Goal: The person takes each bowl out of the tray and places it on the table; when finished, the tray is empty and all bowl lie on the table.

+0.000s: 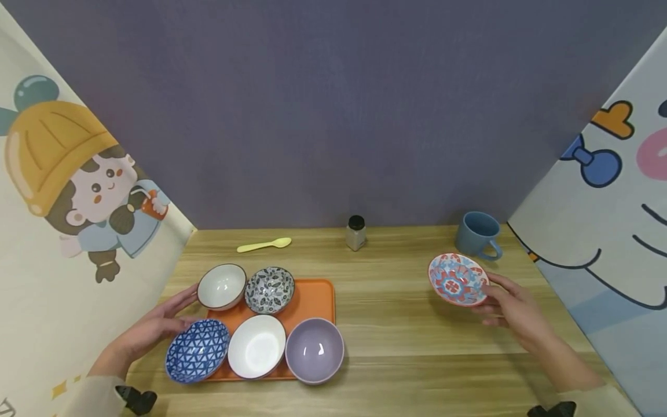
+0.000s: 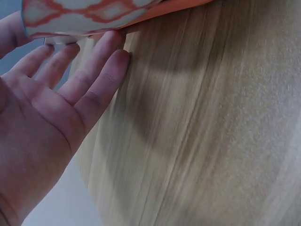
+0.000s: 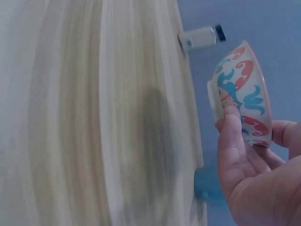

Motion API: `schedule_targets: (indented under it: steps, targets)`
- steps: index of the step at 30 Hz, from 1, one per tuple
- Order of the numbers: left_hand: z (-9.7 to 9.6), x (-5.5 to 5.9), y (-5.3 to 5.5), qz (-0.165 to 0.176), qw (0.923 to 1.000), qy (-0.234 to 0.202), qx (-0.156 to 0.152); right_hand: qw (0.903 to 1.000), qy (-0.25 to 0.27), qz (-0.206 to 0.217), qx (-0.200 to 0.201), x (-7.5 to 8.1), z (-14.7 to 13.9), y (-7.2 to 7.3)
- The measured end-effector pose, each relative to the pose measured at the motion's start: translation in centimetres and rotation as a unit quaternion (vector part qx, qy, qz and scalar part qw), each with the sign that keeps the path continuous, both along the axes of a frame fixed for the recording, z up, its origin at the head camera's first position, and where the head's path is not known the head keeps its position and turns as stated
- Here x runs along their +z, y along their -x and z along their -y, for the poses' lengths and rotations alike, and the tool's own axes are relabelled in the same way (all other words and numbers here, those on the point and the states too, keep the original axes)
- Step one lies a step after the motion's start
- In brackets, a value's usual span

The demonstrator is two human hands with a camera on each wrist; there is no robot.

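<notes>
Your right grip (image 1: 513, 313) is clamped on the floral bowl (image 1: 455, 279), at the bowl's right side: the thumb lies at the rim and the fingers reach along the outer wall, one fingertip near the foot. The floral bowl is directly left of this grip, raised above the table (image 1: 385, 313) and tilted. Beyond your right grip, slightly to its left, stands the mug (image 1: 471, 234), its handle towards the hand; farther left and beyond, the jar (image 1: 356, 234) stands upright, black lid on top.

Your left grip (image 1: 148, 333) has its fingers extended and apart from the thumb, clasping nothing. Its fingers point to the cream bowl (image 1: 221, 286), beyond and right of it; the thumb lies at the rim of the blue bowl (image 1: 197, 350), to its right and nearer you. Whether the fingertips touch the cream bowl, you cannot tell.

Right of your left grip, the orange tray (image 1: 315, 298) carries five bowls. Past the cream bowl is the leaf bowl (image 1: 270, 289); past the blue bowl come the white bowl (image 1: 257, 347) and, farthest from that grip, the purple bowl (image 1: 315, 350), overhanging the tray's edge. The spoon (image 1: 263, 245) lies beyond the tray, right of and beyond your left grip.
</notes>
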State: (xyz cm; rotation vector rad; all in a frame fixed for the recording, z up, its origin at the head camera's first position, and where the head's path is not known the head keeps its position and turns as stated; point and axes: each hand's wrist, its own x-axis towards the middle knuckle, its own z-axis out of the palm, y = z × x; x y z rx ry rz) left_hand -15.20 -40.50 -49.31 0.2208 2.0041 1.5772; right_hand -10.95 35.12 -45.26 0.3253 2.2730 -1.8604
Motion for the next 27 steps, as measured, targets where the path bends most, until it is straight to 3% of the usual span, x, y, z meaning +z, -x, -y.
schedule_targets:
  steps: [9, 18, 23, 27]
  targets:
    - [0.2, -0.3, -0.6, -0.028, 0.9992, -0.021, -0.019, 0.9991, 0.037, -0.008, -0.018, -1.1, -4.1, -1.0]
    - [-0.3, -0.2, -0.7, -0.082, 0.9930, -0.060, -0.060, 0.9966, 0.066, 0.001, -0.049, -0.8, -6.8, -2.1]
    - [-0.3, -0.1, -0.8, -0.078, 0.9948, -0.043, -0.050, 0.9956, 0.070, 0.006, -0.062, -0.8, -8.1, -2.7]
    - [-0.3, 0.2, -0.8, -0.052, 0.9982, -0.017, -0.026, 0.9959, 0.052, 0.017, -0.072, -1.1, -9.0, -3.2]
